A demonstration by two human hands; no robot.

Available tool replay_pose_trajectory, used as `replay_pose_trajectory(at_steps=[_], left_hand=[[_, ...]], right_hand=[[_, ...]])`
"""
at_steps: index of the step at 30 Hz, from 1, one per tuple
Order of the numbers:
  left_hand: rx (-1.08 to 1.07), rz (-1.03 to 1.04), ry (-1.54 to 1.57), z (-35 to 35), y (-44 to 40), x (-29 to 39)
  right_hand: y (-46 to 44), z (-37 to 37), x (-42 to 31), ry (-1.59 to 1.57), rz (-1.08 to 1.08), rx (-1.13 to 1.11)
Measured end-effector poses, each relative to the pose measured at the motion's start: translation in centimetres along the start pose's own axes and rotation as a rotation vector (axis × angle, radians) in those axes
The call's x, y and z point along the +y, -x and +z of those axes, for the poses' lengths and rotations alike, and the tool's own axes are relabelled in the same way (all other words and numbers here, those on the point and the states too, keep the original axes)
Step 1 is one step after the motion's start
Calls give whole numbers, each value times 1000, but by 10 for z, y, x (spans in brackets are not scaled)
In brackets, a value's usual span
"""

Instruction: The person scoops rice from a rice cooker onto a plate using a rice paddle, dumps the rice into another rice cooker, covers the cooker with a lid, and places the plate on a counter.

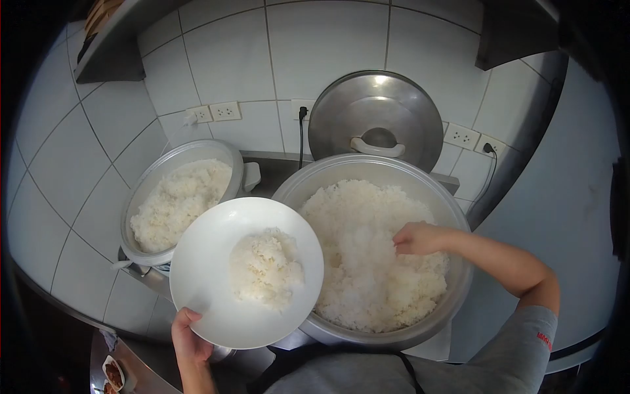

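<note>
My left hand grips the lower left rim of a white plate, thumb on top. A mound of cooked rice lies right of the plate's middle. The plate is held in front of the large metal rice cooker, its right side overlapping the cooker's rim. My right hand is over the rice in that cooker, fingers curled closed. Steam and the angle hide what they hold, if anything.
A smaller cooker with rice stands at the left, partly behind the plate. A metal lid leans on the tiled wall behind the large cooker. Cords run from wall sockets. A small dish of brown food sits at lower left. Shelves jut out above.
</note>
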State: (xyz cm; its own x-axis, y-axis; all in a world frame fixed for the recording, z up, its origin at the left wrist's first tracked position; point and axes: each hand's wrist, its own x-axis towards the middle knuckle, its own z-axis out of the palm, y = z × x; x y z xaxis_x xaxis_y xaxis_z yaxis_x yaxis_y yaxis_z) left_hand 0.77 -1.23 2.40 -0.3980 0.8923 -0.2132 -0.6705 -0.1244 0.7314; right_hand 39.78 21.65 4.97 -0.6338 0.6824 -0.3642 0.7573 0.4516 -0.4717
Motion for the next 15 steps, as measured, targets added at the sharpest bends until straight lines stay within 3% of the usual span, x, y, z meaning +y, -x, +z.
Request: replay_pose_trajectory(at_steps=[6,9,12,15], left_hand=[[-70,-51,-8,3,-8,-4],[-119,-102,-16,7,-14,-8],[-175,-108,-40,16,-23,-13],[-208,-92,-61,26,-26,-14]], right_hand=[[5,-46,-19,-59,-95,217],[10,-66,-81,208,-116,368],[-11,-39,-110,445,-347,584],[-16,11,-147,639,-409,504]])
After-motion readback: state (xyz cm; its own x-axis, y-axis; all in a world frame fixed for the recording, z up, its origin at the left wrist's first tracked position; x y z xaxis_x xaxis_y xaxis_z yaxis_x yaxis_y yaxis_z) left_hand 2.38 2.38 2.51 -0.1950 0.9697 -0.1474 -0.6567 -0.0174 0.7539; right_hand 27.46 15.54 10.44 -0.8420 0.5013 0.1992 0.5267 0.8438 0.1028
